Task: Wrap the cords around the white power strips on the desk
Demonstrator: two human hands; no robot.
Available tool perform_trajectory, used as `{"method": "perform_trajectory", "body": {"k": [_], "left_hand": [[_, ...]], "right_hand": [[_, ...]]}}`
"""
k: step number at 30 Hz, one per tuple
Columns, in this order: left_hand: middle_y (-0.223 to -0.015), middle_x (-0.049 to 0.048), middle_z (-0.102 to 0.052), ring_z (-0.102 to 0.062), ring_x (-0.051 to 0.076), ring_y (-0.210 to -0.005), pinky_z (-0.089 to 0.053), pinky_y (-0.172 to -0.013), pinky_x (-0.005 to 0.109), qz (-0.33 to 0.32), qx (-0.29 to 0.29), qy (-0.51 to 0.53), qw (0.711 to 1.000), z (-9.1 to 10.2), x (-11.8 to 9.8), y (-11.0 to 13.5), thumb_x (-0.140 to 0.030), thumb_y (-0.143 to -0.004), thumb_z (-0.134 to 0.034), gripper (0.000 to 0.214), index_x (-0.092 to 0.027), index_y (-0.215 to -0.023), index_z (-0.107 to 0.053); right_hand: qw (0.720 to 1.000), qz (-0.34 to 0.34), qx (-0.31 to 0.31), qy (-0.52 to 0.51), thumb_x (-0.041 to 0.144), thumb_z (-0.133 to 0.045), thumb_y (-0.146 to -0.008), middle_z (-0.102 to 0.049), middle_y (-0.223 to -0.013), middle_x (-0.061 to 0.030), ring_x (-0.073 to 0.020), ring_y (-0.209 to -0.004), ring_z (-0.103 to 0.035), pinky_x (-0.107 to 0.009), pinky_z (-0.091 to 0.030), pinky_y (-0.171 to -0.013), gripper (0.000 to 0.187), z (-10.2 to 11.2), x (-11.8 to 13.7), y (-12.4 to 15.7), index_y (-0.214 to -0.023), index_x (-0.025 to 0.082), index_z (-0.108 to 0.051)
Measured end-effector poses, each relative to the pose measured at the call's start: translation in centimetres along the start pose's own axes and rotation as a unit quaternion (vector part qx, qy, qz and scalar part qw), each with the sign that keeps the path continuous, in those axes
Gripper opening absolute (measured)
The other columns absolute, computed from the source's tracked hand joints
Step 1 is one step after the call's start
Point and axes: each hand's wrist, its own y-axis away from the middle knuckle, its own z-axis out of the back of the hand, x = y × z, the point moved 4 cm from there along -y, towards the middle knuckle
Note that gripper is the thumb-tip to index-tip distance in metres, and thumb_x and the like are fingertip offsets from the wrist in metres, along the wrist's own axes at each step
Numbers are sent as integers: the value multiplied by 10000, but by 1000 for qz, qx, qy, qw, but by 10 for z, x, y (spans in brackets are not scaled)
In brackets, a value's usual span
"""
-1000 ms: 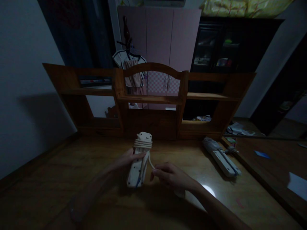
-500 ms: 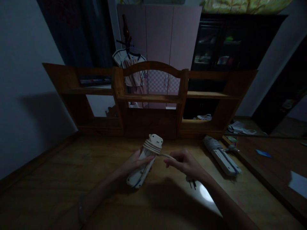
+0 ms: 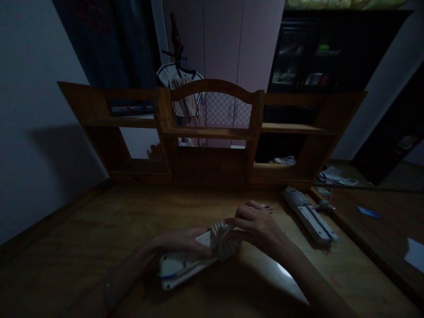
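A white power strip (image 3: 180, 266) lies nearly flat on the wooden desk (image 3: 99, 229), its cord wound in several turns (image 3: 222, 240) round its right end. My left hand (image 3: 179, 243) grips the strip's body from above. My right hand (image 3: 260, 227) is closed on the cord end by the coil; dark plug prongs (image 3: 267, 206) stick out past its fingers.
A second white power strip (image 3: 309, 214) with wound cord lies on the desk to the right. A wooden shelf unit (image 3: 212, 132) stands along the desk's back. A lower table on the right holds a blue card (image 3: 367, 213) and paper (image 3: 414, 255).
The power strip has swung from upright to lying almost flat, turned to the left. My right hand has come up and over to the coiled end with the plug.
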Motion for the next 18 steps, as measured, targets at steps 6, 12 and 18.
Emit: {"method": "perform_trajectory", "body": {"k": [6,12,18], "left_hand": [[-984,17,-676,-629,225,-825,-509,-648,283,77,137,-27,987,-27,4,3,-413,-676,-738,446,-274,-1091,-651],[-1000,35,-671,-621,258,-908,-513,-754,319,25,176,-31,984,-44,12,-5,-410,-659,-744,501,-214,-1113,-660],[-1127,48,-634,-582,254,-1012,-464,-882,315,-34,113,16,993,-36,0,-4,-497,-834,-564,457,-210,-1184,-624]], "right_hand": [[932,-100,83,-338,470,-656,-814,-583,-760,-13,-124,-686,-547,-210,-372,-582,283,-8,0,1,-907,218,-742],[847,-141,139,-494,456,-746,-719,-653,-781,-30,-143,-707,-587,-217,-430,-618,330,-35,-2,2,-902,181,-751],[788,-202,165,-557,444,-729,-730,-676,-791,-34,-152,-720,-604,-247,-467,-666,329,-64,-19,4,-862,143,-725]]}}
